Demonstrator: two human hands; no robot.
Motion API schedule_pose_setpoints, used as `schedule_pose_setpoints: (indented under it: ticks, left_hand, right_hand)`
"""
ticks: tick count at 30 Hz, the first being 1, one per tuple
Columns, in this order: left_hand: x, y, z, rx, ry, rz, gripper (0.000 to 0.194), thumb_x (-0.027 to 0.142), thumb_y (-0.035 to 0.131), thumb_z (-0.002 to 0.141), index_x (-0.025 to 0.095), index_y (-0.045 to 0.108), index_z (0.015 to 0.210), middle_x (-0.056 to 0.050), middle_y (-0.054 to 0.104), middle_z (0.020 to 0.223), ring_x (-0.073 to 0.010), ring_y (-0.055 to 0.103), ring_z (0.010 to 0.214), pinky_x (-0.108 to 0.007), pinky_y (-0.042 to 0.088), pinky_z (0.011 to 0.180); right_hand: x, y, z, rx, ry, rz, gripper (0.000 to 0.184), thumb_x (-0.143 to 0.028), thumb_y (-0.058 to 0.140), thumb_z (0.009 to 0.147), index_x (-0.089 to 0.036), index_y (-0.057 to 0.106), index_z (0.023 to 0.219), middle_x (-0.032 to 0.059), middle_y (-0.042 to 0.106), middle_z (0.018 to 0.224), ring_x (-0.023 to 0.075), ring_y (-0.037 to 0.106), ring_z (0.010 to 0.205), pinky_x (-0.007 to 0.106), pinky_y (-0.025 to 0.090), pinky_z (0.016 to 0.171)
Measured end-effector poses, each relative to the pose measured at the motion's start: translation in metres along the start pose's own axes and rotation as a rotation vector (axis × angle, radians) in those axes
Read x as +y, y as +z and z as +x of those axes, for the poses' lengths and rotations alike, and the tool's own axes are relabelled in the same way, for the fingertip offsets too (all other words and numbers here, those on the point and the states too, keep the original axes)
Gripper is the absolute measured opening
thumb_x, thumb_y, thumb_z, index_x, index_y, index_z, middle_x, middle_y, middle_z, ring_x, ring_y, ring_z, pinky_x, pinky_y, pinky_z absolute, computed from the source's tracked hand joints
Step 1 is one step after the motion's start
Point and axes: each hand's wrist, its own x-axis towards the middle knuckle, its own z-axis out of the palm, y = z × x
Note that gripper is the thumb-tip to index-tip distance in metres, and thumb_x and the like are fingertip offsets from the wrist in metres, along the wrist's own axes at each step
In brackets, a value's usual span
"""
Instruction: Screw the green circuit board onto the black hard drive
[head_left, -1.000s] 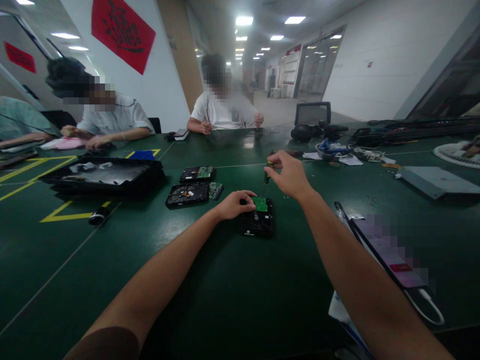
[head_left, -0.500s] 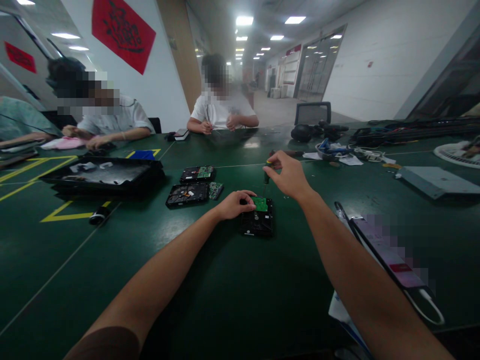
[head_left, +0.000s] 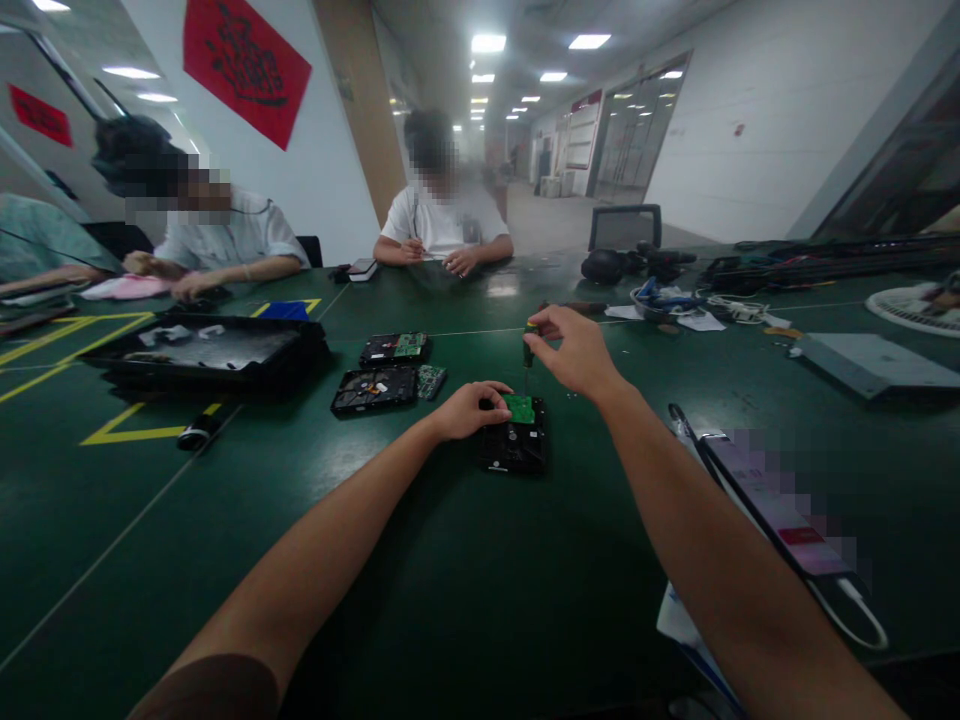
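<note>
A black hard drive [head_left: 514, 447] lies on the green table, with a green circuit board [head_left: 521, 408] on its far half. My left hand [head_left: 474, 408] grips the drive's left side, fingers over the far edge and thumb near the board. My right hand [head_left: 574, 348] is closed around the handle of a screwdriver [head_left: 528, 348]. The screwdriver stands nearly upright, its shaft pointing down at the board's far edge; whether its tip touches a screw is too small to tell. Left of my left hand are another hard drive [head_left: 373, 390], a loose circuit board [head_left: 431, 381] and a further hard drive [head_left: 394, 348].
Black trays [head_left: 202, 350] are stacked at the left, near a dark cylinder [head_left: 199, 431]. A phone [head_left: 780, 505] with a cable lies beside my right forearm. A grey metal case [head_left: 877, 362] and tangled cables [head_left: 739, 308] sit at the right. Two co-workers sit across the table.
The screwdriver's handle has shifted slightly left, and my right fingers have moved a little with it. My left hand and the hard drive stay put. The co-worker opposite has lowered a hand.
</note>
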Motion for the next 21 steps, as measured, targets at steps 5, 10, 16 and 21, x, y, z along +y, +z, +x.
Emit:
schedule_pose_setpoints:
  ticks: [5,10,16,21]
  left_hand:
    - [0.0022,-0.0008,-0.0001,-0.011,0.003,0.005,0.023,0.04,0.073,0.083,0.017,0.073,0.081,-0.01,0.063,0.132,-0.0268,0.06,0.122,-0.041,0.039,0.111]
    - [0.0017,-0.0007,-0.0004,-0.002,0.004,0.003,0.022,0.038,0.073,0.083,0.016,0.073,0.081,-0.011,0.064,0.132,-0.0268,0.061,0.122,-0.041,0.038,0.112]
    - [0.0002,-0.0003,-0.0003,0.003,0.005,0.009,0.022,0.039,0.073,0.083,0.017,0.074,0.082,-0.01,0.064,0.132,-0.0267,0.061,0.122,-0.042,0.038,0.111]
    - [0.0021,-0.0006,-0.0009,-0.002,0.006,0.0,0.02,0.036,0.073,0.083,0.017,0.074,0.082,-0.011,0.063,0.133,-0.0266,0.06,0.122,-0.042,0.039,0.11]
  right_hand:
    - [0.001,0.0008,0.0,0.041,0.025,-0.019,0.018,-0.024,0.068,0.083,-0.021,0.061,0.1,0.0083,0.069,0.103,0.0239,0.067,0.091,0.043,0.056,0.084]
    - [0.0019,0.0002,0.0001,0.02,0.015,0.01,0.015,-0.027,0.066,0.087,-0.021,0.062,0.1,0.0075,0.07,0.1,0.0232,0.068,0.089,0.042,0.057,0.083]
    - [0.0018,-0.0004,0.0004,0.044,-0.017,-0.029,0.017,-0.023,0.068,0.084,-0.021,0.063,0.1,0.0079,0.069,0.103,0.0232,0.067,0.091,0.043,0.057,0.086]
    - [0.0008,-0.0004,0.0002,0.049,0.022,-0.007,0.016,-0.028,0.068,0.085,-0.021,0.061,0.098,0.0066,0.07,0.098,0.0227,0.068,0.087,0.042,0.057,0.083]
